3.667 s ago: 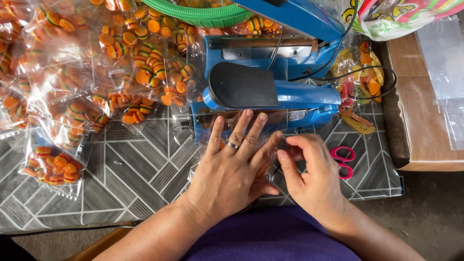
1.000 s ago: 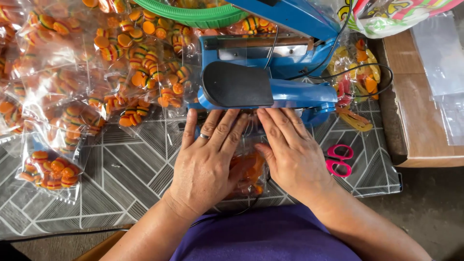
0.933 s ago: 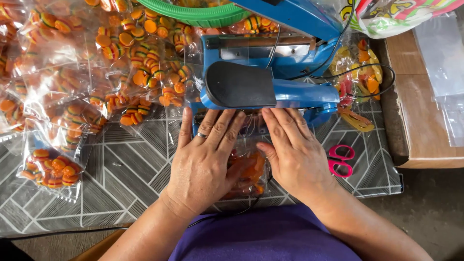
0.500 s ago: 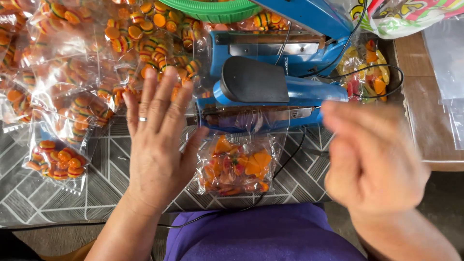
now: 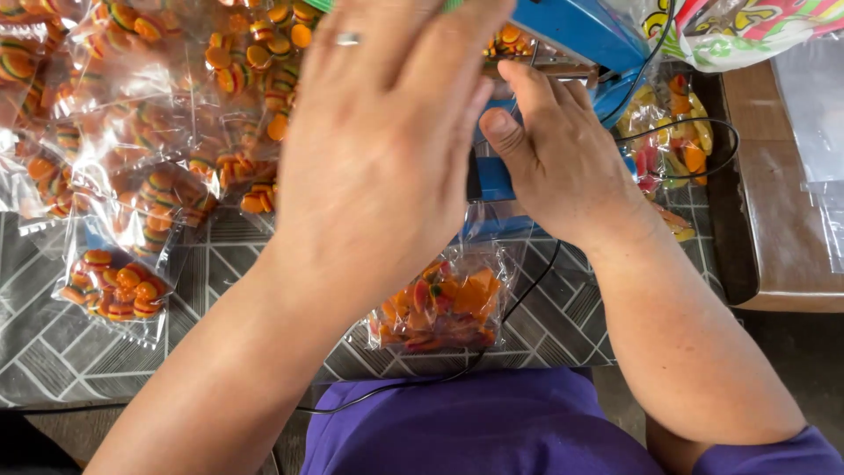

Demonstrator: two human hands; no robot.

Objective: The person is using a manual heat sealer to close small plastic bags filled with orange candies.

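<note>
Patterned worktop [image 5: 176, 352] below: the sealer [image 5: 580, 35] is being pressed by the closed right hand [image 5: 563, 158], left hand [image 5: 387, 149] being held open above the candy bag [image 5: 440, 303].

The left hand [image 5: 378, 149] is raised close to the camera, palm down, fingers spread flat, a ring on one finger. The right hand [image 5: 558, 158] reaches farther away, fingers curled downward, thumb pointing left.

clear candy bag [image 5: 444, 303] centre, bagged pile [image 5: 149, 132] left

Bright, even daylight; soft shadows, slight motion blur.
</note>
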